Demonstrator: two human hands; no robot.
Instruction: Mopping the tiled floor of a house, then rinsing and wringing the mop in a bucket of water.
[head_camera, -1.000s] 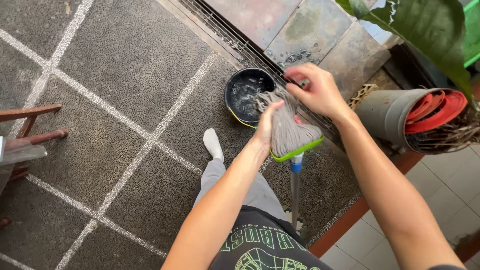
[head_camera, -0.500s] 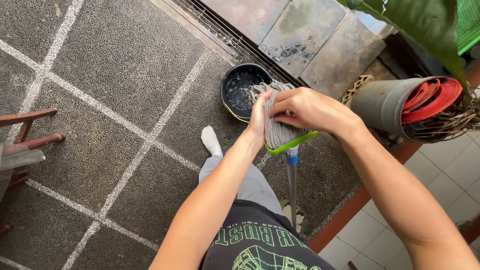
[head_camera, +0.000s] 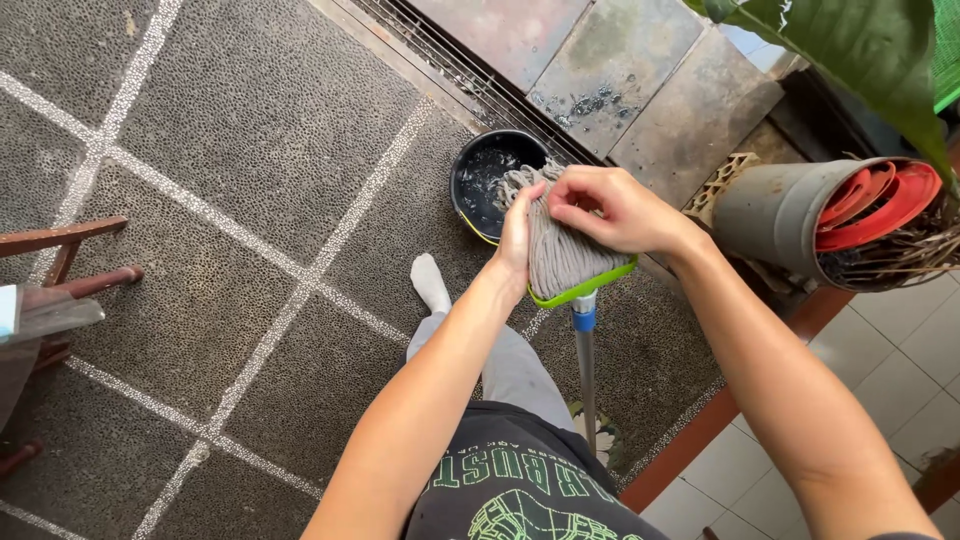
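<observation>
**A:** How should I work this mop head (head_camera: 562, 252)? It sits just right of the frame's centre, turned upward on its pole.

**B:** I see your left hand (head_camera: 517, 240) pressed flat against the strands' left side, fingers together, and your right hand (head_camera: 610, 208) closed around the upper strands from the right. I judge this as wringing. I'd keep the left hand as a brace and squeeze with the right from the green clamp (head_camera: 585, 291) outward, so water runs toward the black bucket (head_camera: 484, 180) just above and left of the mop.

**A:** And the pole (head_camera: 586, 370)?

**B:** It runs down from the clamp toward the bottom of the frame, beside your leg. I'd hold it steady so the head stays over the bucket's rim.

**A:** How does the mop look?

**B:** Grey, thick cotton strands, bunched into a tight bundle above the bright green clamp, with a blue collar beneath. I can't tell how wet they are. The bucket holds dark water.
</observation>
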